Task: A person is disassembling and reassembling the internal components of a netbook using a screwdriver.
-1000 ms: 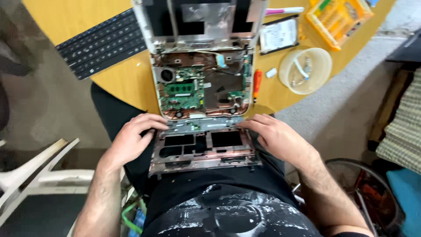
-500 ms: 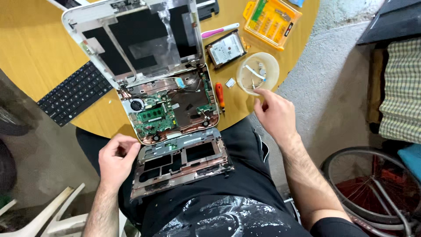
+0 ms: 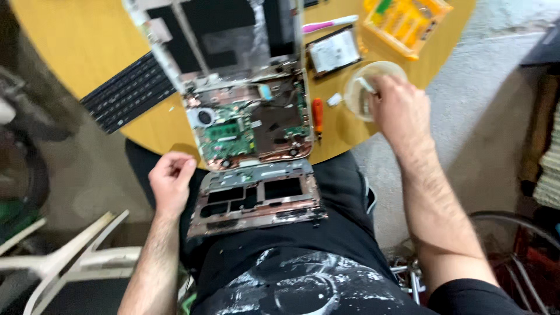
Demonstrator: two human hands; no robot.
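A shallow clear bowl [image 3: 366, 88] near the round wooden table's [image 3: 76, 46] right edge is entered by the right hand [image 3: 398, 108], fingers curled inside; its contents and grip cannot be told. A yellow compartment tray [image 3: 408, 20] lies behind. The left hand [image 3: 170, 179], loosely curled and empty, rests beside the detached laptop cover [image 3: 256, 198] on the lap.
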